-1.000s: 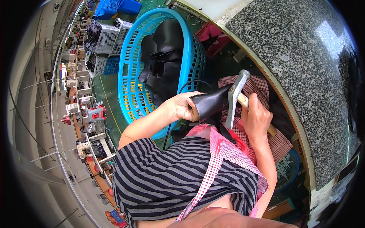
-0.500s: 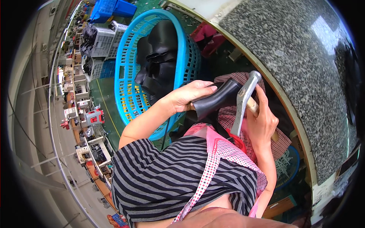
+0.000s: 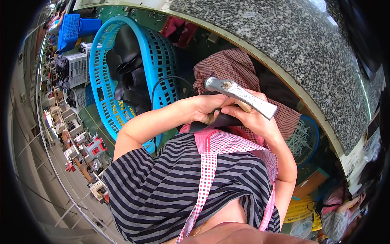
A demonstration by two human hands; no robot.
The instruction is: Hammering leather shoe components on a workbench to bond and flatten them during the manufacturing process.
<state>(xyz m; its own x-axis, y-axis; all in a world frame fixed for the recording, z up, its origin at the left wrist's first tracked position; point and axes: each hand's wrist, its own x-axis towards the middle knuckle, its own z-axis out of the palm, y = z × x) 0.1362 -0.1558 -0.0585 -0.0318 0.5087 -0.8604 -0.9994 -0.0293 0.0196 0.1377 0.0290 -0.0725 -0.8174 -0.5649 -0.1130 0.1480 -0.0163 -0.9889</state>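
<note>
Both my hands meet over my lap at a curved black leather piece [image 3: 221, 121], which looks like a boot shaft. My left hand [image 3: 205, 107] is closed on it from the left, fingers bent. The right hand [image 3: 255, 120] also has its thumb and fingertips at the leather's edge, while its fingers wrap the wooden handle of a hammer [image 3: 239, 96]. The steel hammer head lies above that hand, pointing across it, clear of the leather. Much of the leather is hidden behind my hands.
A blue plastic basket [image 3: 158, 53] with several black leather pieces [image 3: 129, 79] stands left. Red checked cloth [image 3: 227, 65] lies beyond my hands. A granite-topped table [image 3: 264, 30] curves along the right. A blue basin [image 3: 315, 142] holds pale strips; another person [image 3: 337, 215] is at lower right.
My hands have come together on the leather piece, which has moved lower, nearer my apron. The hammer head has swung from upright to nearly sideways. The view has shifted.
</note>
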